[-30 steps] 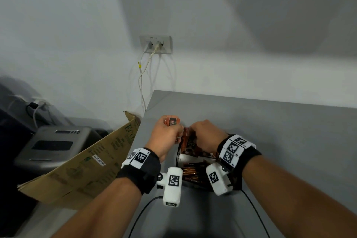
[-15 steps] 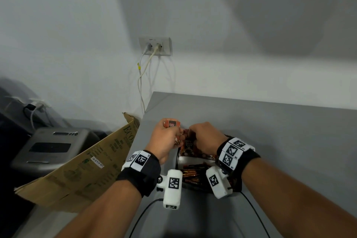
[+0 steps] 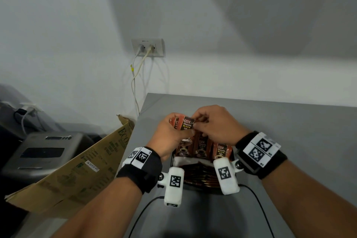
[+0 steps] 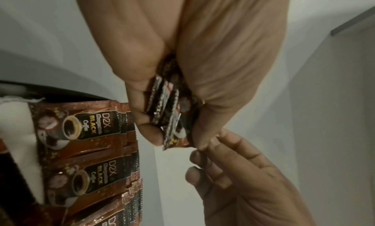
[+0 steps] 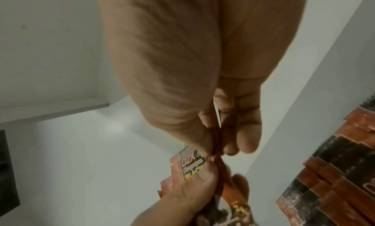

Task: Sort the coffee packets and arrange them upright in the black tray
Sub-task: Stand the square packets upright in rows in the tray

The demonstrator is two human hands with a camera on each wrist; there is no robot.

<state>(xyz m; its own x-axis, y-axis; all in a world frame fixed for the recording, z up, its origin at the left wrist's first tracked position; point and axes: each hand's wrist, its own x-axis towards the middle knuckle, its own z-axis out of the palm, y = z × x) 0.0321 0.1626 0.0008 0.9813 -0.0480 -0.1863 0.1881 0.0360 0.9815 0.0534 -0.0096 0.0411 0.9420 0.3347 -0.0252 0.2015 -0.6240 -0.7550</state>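
My left hand (image 3: 178,128) grips a small bundle of brown D2X black coffee packets (image 3: 185,123) above the far end of the black tray (image 3: 201,189). The left wrist view shows several packets (image 4: 170,114) pressed between thumb and fingers. My right hand (image 3: 197,121) pinches the top edge of one packet in that bundle; the right wrist view shows thumb and forefinger closed on the orange packet edge (image 5: 218,163). More packets (image 3: 202,147) stand upright in a row in the tray, and others (image 3: 201,175) lie flat at its near end.
The tray sits near the left edge of a grey table (image 3: 289,121). A cardboard box flap (image 3: 81,164) leans beside that edge, with a grey machine (image 3: 44,150) on the left. A wall socket with cables (image 3: 147,47) is behind.
My right hand has left the upright packets in the tray and come up to the bundle in my left hand. The bundle now sits a little higher and its label faces me.
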